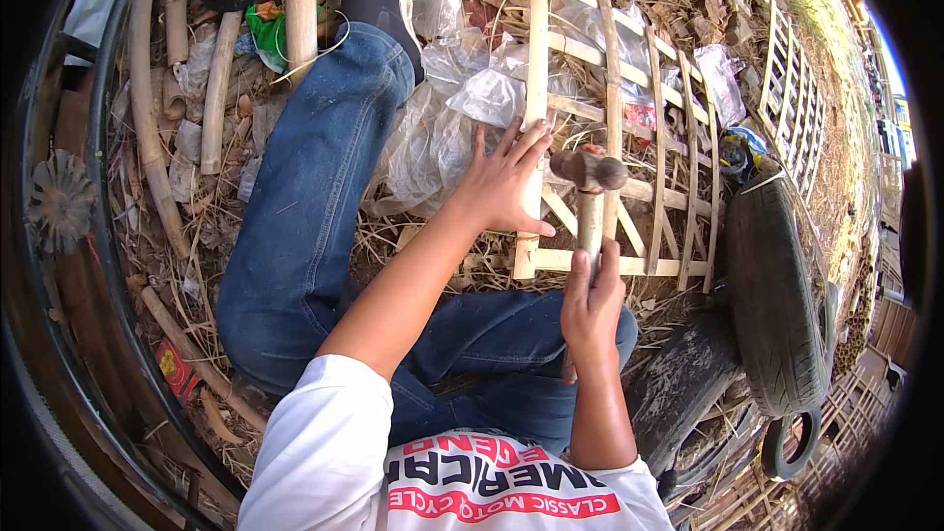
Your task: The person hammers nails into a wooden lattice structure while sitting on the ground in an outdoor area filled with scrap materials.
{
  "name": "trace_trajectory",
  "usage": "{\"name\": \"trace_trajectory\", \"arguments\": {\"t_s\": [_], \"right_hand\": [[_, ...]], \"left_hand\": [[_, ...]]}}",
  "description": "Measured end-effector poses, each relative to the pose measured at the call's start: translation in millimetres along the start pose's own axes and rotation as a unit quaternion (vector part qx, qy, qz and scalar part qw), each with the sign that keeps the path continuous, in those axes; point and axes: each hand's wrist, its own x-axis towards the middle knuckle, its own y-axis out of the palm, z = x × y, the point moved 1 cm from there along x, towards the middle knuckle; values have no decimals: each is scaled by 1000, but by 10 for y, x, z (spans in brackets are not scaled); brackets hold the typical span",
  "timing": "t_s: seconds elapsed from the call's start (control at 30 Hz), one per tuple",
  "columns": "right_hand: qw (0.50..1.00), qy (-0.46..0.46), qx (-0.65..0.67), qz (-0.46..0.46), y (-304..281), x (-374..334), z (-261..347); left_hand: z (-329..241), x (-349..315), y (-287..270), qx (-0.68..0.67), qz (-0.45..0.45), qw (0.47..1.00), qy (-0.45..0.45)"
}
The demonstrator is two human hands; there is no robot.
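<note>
A lattice panel of split bamboo strips [612, 88] lies on the ground in front of me, its thicker end strip on the left. Across that end strip my left hand [503, 182] rests with its fingers spread. My right hand [594, 300] is wrapped round the handle of a hammer [590, 172]. The hammer stands head-up over the panel's near left part. Its rusty metal head covers a bit of the lattice behind it. Whether the head touches the bamboo I cannot tell.
Two worn tyres [777, 305] lie to the right. Bamboo poles [302, 10] and clear plastic sheeting [433, 147] litter the dry ground at the left and ahead. More lattice panels [792, 88] are at the far right. A black metal frame [103, 187] curves along the left.
</note>
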Motion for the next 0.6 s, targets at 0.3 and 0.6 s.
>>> {"name": "trace_trajectory", "arguments": {"t_s": [0.3,0.6], "right_hand": [[999,-28,-17,-6,41,97,-116],[999,-22,-27,10,54,131,-167]], "left_hand": [[16,14,32,10,-4,1000,6],[31,7,18,-1,-1,1000,-1]]}}
